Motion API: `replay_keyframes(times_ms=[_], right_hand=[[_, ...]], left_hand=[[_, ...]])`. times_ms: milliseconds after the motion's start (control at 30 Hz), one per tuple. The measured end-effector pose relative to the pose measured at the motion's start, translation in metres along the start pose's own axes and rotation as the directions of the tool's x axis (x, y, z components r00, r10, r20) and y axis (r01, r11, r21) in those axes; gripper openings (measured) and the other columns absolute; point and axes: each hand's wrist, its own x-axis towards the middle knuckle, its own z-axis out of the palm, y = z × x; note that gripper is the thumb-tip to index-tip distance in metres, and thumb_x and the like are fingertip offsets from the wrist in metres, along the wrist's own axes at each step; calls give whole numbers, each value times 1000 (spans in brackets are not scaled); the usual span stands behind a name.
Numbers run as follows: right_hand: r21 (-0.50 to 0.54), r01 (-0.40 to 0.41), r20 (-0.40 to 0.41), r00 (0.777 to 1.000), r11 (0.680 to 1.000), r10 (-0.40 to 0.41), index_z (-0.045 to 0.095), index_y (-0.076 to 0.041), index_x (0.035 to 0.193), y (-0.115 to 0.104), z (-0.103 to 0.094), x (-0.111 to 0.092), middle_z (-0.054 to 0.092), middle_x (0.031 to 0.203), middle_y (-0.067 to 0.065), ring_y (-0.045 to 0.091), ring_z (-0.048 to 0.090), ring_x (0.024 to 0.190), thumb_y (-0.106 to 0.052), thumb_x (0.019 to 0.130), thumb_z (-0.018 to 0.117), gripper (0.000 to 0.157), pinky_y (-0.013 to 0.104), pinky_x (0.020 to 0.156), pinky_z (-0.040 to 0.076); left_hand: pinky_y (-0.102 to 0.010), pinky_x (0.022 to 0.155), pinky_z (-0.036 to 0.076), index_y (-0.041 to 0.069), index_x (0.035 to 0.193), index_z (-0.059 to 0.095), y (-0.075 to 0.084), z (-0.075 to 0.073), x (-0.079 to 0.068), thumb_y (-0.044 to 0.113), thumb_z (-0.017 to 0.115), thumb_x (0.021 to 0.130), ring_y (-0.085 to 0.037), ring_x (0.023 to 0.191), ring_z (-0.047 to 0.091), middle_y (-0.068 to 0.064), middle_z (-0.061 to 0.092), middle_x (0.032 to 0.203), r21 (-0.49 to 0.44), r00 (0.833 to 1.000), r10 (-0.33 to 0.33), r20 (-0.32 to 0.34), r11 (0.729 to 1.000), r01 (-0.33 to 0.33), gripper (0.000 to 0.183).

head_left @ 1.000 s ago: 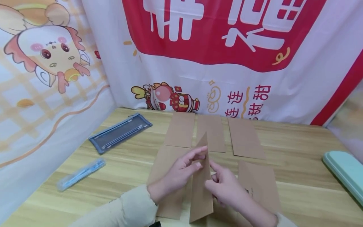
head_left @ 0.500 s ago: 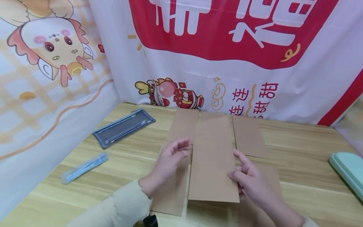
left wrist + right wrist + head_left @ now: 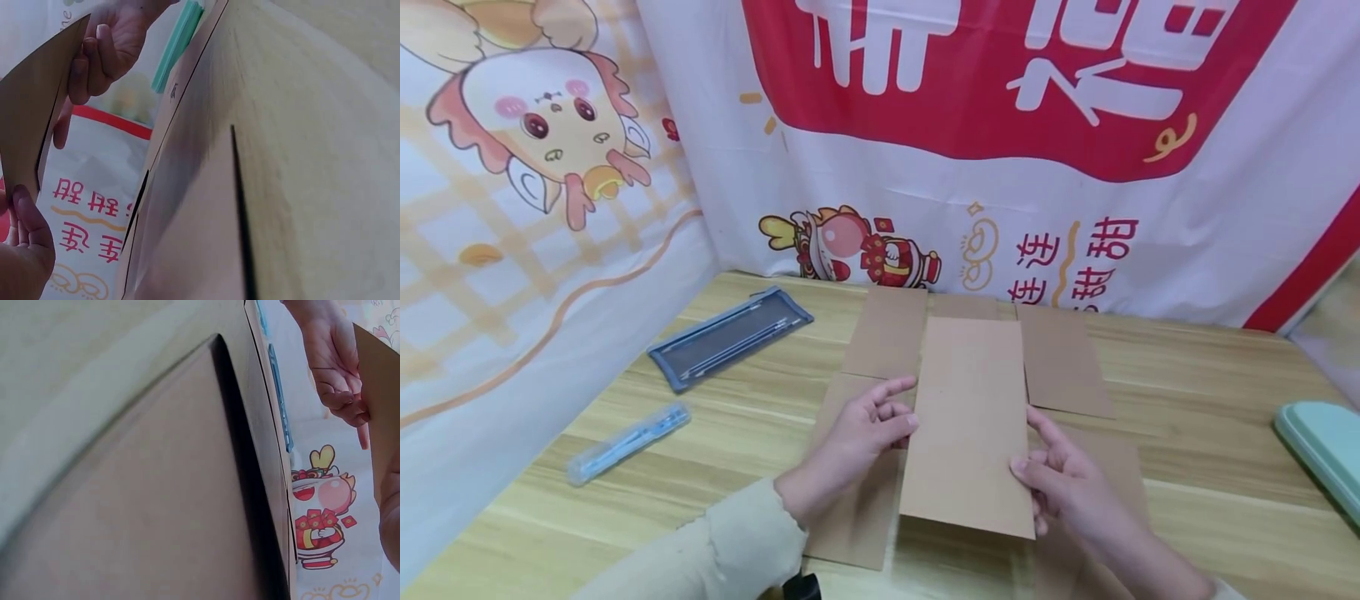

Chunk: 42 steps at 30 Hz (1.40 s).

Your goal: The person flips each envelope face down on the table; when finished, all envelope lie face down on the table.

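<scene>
A thin brown kraft-covered notebook (image 3: 966, 425) is held up over the table, tilted, its plain face toward the head camera. My right hand (image 3: 1067, 479) pinches its right edge, thumb on the face and fingers behind. At the opposite edge, the thumb and fingers of my left hand (image 3: 865, 429) pinch it, as the left wrist view shows with the notebook (image 3: 31, 119) bowed slightly. Similar brown notebooks lie flat beneath and around: one at back left (image 3: 889, 333), another at back right (image 3: 1066, 362), one under my left forearm side (image 3: 850, 525).
On the left of the wooden table (image 3: 1210, 417) lie a blue-edged mesh pencil pouch (image 3: 730, 337) and a clear case with blue contents (image 3: 628, 442). A mint-green case (image 3: 1322, 450) sits at the right edge. Printed cloth (image 3: 865, 183) hangs behind and along the left.
The notebook has turned from edge-on to face the head camera, then lowered its far end slightly. My left hand came away from it and now touches its left edge again.
</scene>
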Motion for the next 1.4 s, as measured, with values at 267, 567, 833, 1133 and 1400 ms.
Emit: replay_keyframes(times_ms=[267,567,833,1133,1400], right_hand=[[20,-55,144,988,998,52,-17,-13,146,-1,-9,-3,56,70,-5,4,53,53,-4,88,56,94,18,46,49],[-85,-189,174,964,978,202,-21,-7,144,4,-14,0,57,70,1,8,55,53,-7,86,60,99,20,48,50],[-202,-296,165,929,933,331,-22,0,142,7,-14,3,55,55,0,5,51,42,-14,84,64,104,20,44,48],[-284,-366,86,911,886,403,-17,8,141,16,-12,7,57,54,3,7,50,40,-14,81,68,106,21,41,47],[-352,-386,31,906,853,423,-15,6,142,16,-9,11,55,53,3,8,49,39,-15,80,69,107,20,38,46]], left_hand=[[-23,67,49,-1,139,37,-2,-6,-7,-2,59,84,-9,67,54,3,60,74,156,997,-33,68,987,22,59],[-24,67,53,-5,141,29,-3,-10,-14,-5,60,80,-10,70,58,-1,63,77,206,979,-147,144,972,116,68],[-25,64,54,-11,139,28,-4,-5,-10,-8,62,77,-10,63,58,-9,62,75,305,961,-193,200,944,127,71],[-25,57,53,-14,135,33,-9,6,-6,-11,64,73,-11,54,55,-4,59,64,408,962,-225,153,901,146,68],[-22,55,49,-13,133,37,-10,9,-6,-9,65,71,-11,55,55,-2,58,63,522,963,-243,116,840,149,68]])
